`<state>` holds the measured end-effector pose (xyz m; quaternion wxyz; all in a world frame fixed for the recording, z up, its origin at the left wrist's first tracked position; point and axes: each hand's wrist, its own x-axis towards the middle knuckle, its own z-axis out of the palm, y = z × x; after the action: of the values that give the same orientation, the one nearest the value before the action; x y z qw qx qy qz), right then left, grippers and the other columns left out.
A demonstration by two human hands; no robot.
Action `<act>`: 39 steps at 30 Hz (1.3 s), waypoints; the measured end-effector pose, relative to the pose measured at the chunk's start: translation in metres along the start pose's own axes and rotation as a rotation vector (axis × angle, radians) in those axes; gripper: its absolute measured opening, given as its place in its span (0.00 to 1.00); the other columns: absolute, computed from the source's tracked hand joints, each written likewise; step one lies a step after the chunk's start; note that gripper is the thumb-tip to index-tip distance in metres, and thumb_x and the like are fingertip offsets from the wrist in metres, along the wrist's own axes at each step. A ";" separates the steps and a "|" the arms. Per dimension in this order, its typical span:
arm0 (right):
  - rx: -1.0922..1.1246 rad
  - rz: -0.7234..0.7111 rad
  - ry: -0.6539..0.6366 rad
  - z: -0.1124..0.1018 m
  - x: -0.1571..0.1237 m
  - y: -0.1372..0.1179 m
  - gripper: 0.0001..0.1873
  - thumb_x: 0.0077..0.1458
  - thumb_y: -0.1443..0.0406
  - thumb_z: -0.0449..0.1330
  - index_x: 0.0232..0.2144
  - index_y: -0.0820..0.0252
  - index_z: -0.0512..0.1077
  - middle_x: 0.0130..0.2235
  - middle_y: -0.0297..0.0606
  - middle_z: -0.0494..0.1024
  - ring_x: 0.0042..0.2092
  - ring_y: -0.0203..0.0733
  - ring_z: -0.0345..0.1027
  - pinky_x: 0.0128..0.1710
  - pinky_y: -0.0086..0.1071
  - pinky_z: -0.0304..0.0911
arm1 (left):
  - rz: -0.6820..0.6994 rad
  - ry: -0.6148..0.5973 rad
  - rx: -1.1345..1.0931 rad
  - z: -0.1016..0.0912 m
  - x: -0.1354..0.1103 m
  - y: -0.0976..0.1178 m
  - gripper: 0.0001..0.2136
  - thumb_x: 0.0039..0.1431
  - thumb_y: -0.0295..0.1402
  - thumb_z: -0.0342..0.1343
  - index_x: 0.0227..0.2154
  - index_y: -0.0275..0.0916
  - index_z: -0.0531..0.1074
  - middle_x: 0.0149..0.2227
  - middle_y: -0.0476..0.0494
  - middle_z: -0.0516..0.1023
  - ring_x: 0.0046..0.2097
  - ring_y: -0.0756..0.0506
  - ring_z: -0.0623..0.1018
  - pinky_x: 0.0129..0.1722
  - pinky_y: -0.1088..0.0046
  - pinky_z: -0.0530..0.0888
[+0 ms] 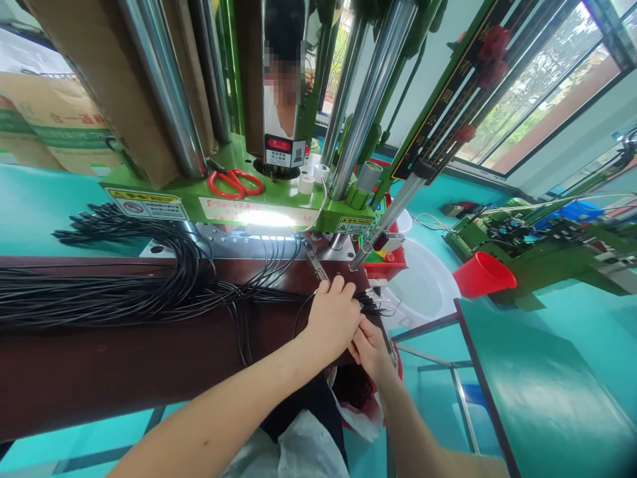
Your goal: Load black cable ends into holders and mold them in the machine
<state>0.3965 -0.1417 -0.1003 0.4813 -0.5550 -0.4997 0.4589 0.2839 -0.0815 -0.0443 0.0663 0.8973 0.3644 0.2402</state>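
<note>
My left hand (334, 317) is closed over the right end of the brown table, its fingers curled downward. Against its side, my right hand (369, 345) is pinched shut with the fingertips together. Whatever sits between them is hidden by the fingers. A thin black cable (297, 320) curves up beside my left wrist. Just beyond the left knuckles lies a metal bar (317, 265). To the right of the hands, the cable ends (373, 302) lie bunched, with pale tips. A thick bundle of black cables (99, 292) stretches along the table (174, 358) from the left.
A green press (293, 206) with steel columns stands behind the table, a lit lamp on its front. Red-handled scissors (235, 184) rest on it. To the right are a white tub (423, 279), a red bucket (485, 274) and a green-topped table (542, 372).
</note>
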 end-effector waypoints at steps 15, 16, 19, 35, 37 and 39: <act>0.043 0.079 -0.026 -0.003 -0.002 -0.008 0.26 0.54 0.58 0.52 0.52 0.67 0.62 0.15 0.24 0.54 0.16 0.26 0.46 0.14 0.24 0.41 | -0.818 0.131 -1.469 -0.004 -0.026 -0.087 0.13 0.43 0.39 0.59 0.22 0.36 0.62 0.14 0.60 0.55 0.15 0.59 0.54 0.15 0.82 0.51; 0.040 0.073 -0.030 -0.003 -0.002 -0.008 0.26 0.54 0.58 0.52 0.52 0.67 0.62 0.15 0.23 0.54 0.15 0.26 0.46 0.15 0.24 0.41 | -0.815 0.132 -1.454 0.000 -0.025 -0.086 0.13 0.43 0.39 0.59 0.22 0.36 0.62 0.14 0.60 0.55 0.14 0.59 0.54 0.15 0.82 0.51; 0.026 0.056 -0.035 -0.003 -0.001 -0.006 0.26 0.55 0.58 0.51 0.53 0.66 0.61 0.15 0.23 0.54 0.15 0.26 0.45 0.14 0.24 0.41 | -0.809 0.145 -1.412 0.006 -0.022 -0.083 0.12 0.43 0.39 0.58 0.21 0.36 0.63 0.13 0.60 0.54 0.14 0.59 0.53 0.14 0.81 0.50; 0.006 0.055 -0.055 -0.007 0.001 0.004 0.24 0.55 0.57 0.51 0.52 0.60 0.63 0.19 0.29 0.61 0.16 0.25 0.46 0.13 0.22 0.41 | -0.833 0.070 -1.352 0.003 -0.025 -0.082 0.14 0.41 0.41 0.59 0.18 0.36 0.63 0.12 0.60 0.53 0.14 0.59 0.51 0.14 0.81 0.47; 0.003 0.053 -0.056 -0.007 0.001 0.004 0.24 0.55 0.57 0.51 0.52 0.61 0.63 0.19 0.29 0.61 0.16 0.25 0.46 0.12 0.22 0.41 | -0.812 0.070 -1.310 0.004 -0.026 -0.082 0.13 0.41 0.40 0.58 0.19 0.35 0.63 0.13 0.60 0.53 0.14 0.59 0.52 0.14 0.81 0.48; -0.005 0.050 -0.054 -0.007 0.001 0.004 0.24 0.55 0.57 0.51 0.52 0.61 0.63 0.19 0.28 0.61 0.15 0.25 0.46 0.12 0.22 0.41 | -0.789 0.072 -1.280 0.005 -0.026 -0.082 0.13 0.42 0.40 0.57 0.19 0.36 0.64 0.13 0.59 0.54 0.15 0.58 0.53 0.14 0.81 0.48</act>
<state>0.4040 -0.1411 -0.1033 0.4547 -0.5559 -0.4995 0.4844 0.2192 -0.0390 -0.0827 0.6442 0.4776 0.4501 0.3929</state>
